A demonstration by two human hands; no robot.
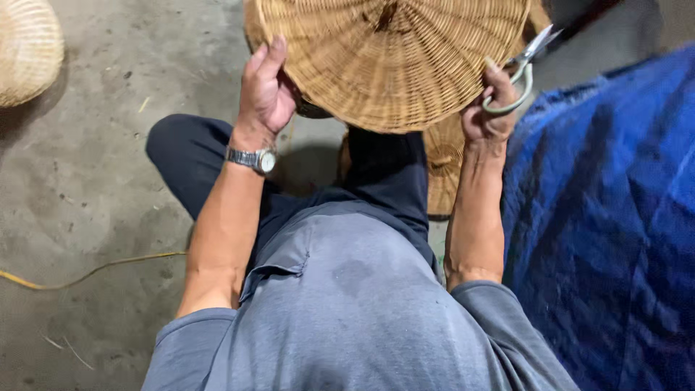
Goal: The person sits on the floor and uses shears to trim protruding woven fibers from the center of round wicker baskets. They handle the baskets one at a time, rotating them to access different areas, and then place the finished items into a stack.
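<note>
A: Where's the woven basket [391, 58]?

B: Far centre, held up over our knees. Left hand [266, 90] grips its left rim, fingers wrapped on the edge.

A: Right?

B: Right hand [492, 108] closed on green-handled scissors [523, 72], pressed against the right rim. Blue tarp [608, 217] right, second basket [25, 51] far left on the floor [87, 203].

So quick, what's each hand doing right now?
Left hand: closed on the basket rim.
Right hand: holding scissors, fingers against the basket's other edge.
</note>
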